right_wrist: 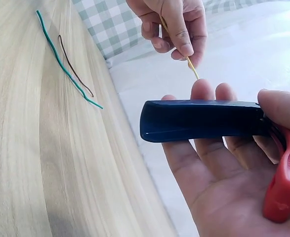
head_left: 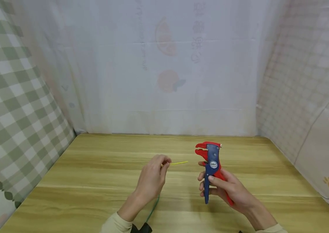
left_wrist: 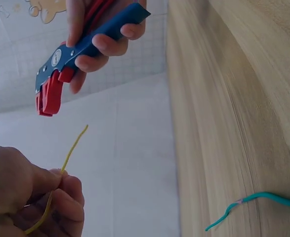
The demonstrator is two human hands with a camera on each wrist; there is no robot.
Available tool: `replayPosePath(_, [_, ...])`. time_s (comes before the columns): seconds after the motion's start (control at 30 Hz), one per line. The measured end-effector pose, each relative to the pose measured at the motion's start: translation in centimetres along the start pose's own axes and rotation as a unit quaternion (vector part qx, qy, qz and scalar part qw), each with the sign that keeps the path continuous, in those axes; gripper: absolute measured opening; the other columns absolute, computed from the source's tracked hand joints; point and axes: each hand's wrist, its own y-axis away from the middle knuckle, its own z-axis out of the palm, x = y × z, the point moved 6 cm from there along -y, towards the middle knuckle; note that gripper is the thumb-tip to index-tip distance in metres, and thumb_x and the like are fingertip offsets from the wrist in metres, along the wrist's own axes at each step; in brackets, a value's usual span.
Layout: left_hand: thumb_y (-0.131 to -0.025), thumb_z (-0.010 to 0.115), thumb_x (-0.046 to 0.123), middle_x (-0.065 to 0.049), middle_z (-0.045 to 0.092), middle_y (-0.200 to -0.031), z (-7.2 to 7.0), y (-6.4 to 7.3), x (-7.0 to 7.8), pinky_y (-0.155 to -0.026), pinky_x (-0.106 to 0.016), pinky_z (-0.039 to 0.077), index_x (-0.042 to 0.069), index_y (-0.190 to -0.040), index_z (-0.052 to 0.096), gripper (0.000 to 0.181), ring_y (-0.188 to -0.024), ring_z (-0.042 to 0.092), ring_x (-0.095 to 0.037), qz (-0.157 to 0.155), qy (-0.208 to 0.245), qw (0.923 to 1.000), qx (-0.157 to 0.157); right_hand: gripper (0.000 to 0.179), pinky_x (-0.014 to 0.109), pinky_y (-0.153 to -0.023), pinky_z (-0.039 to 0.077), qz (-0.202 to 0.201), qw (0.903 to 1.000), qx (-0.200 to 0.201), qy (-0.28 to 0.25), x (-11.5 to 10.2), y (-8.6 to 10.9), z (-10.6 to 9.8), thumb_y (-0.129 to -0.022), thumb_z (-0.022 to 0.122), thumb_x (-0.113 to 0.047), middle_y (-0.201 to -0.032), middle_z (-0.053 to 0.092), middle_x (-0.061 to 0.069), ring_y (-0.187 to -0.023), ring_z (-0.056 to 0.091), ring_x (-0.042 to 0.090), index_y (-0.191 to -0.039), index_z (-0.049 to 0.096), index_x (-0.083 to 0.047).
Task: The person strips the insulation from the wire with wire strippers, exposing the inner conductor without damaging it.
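Note:
My left hand (head_left: 152, 178) pinches a thin yellow wire (head_left: 180, 162) between thumb and fingers. One end of the wire sticks out to the right. In my right hand (head_left: 235, 189) is a wire stripper (head_left: 213, 157) with a blue body and red jaws, held upright over the table. The fingers curl round its handles (right_wrist: 204, 121). Its jaws stand apart with nothing between them, pointing left. In the left wrist view, the tip of the yellow wire (left_wrist: 75, 145) is below the stripper's jaws, apart from them.
A green wire (right_wrist: 61, 64) lies on the wooden table (head_left: 94, 181), beside a shorter brown wire (right_wrist: 74, 69). A black object (head_left: 145, 228) shows at the bottom edge near the left sleeve. A white sheet (head_left: 117, 84) hangs behind the table, and a green checked cloth (head_left: 16, 87) hangs left.

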Motion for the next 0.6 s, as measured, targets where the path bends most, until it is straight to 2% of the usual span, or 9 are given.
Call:
replayPosePath(0.1, [-0.100, 0.066, -0.002, -0.009, 0.073, -0.099, -0.2, 0.0, 0.0, -0.065, -0.023, 0.052, 0.001, -0.108, 0.075, 0.013, -0.077, 0.064, -0.015, 0.007, 0.012, 0.9998, 0.015, 0.050, 0.044, -0.100, 0.059, -0.002, 1.0000, -0.002, 0.005, -0.1, 0.0, 0.1, -0.113, 0.028, 0.002, -0.125, 0.065, 0.008, -0.105, 0.072, 0.021, -0.162, 0.027, -0.006])
replayPosePath(0.17, [-0.101, 0.065, -0.002, -0.009, 0.072, -0.098, -0.2, 0.1, -0.1, -0.065, -0.023, 0.050, 0.000, -0.108, 0.076, 0.014, -0.076, 0.061, -0.015, 0.001, 0.025, 0.9995, 0.021, 0.049, 0.045, -0.099, 0.059, 0.000, 1.0000, -0.001, 0.007, 0.0, 0.0, 0.3, -0.113, 0.029, 0.002, -0.122, 0.066, 0.007, -0.103, 0.071, 0.020, -0.161, 0.028, -0.006])
replayPosePath(0.37, [-0.103, 0.065, 0.003, -0.002, 0.063, -0.086, -0.3, 0.1, 0.2, -0.062, -0.020, 0.048, 0.004, -0.103, 0.076, 0.011, -0.071, 0.053, -0.007, -0.017, 0.064, 0.9964, 0.054, 0.047, 0.045, -0.097, 0.060, 0.000, 0.9996, 0.007, 0.026, 0.1, -0.1, 0.6, -0.113, 0.031, 0.002, -0.118, 0.066, 0.004, -0.101, 0.071, 0.018, -0.159, 0.031, -0.005])
replayPosePath(0.5, [-0.101, 0.068, 0.006, 0.001, 0.060, -0.080, -0.7, 0.0, 0.7, -0.059, -0.020, 0.045, 0.004, -0.099, 0.075, 0.007, -0.066, 0.048, -0.002, -0.009, 0.069, 0.9935, 0.091, 0.047, 0.045, -0.093, 0.062, 0.003, 0.9983, 0.022, 0.053, 0.2, -0.2, 0.6, -0.113, 0.034, 0.000, -0.115, 0.065, 0.004, -0.098, 0.071, 0.017, -0.160, 0.034, -0.007])
replayPosePath(0.6, [-0.099, 0.070, 0.005, 0.004, 0.052, -0.071, -1.1, -0.1, 1.3, -0.054, -0.017, 0.037, 0.004, -0.096, 0.075, 0.006, -0.060, 0.038, 0.002, 0.010, 0.067, 0.9910, 0.116, 0.045, 0.046, -0.091, 0.062, 0.010, 0.9961, 0.040, 0.078, 0.3, -0.2, 0.6, -0.113, 0.037, -0.002, -0.112, 0.066, 0.003, -0.095, 0.071, 0.017, -0.159, 0.034, -0.004])
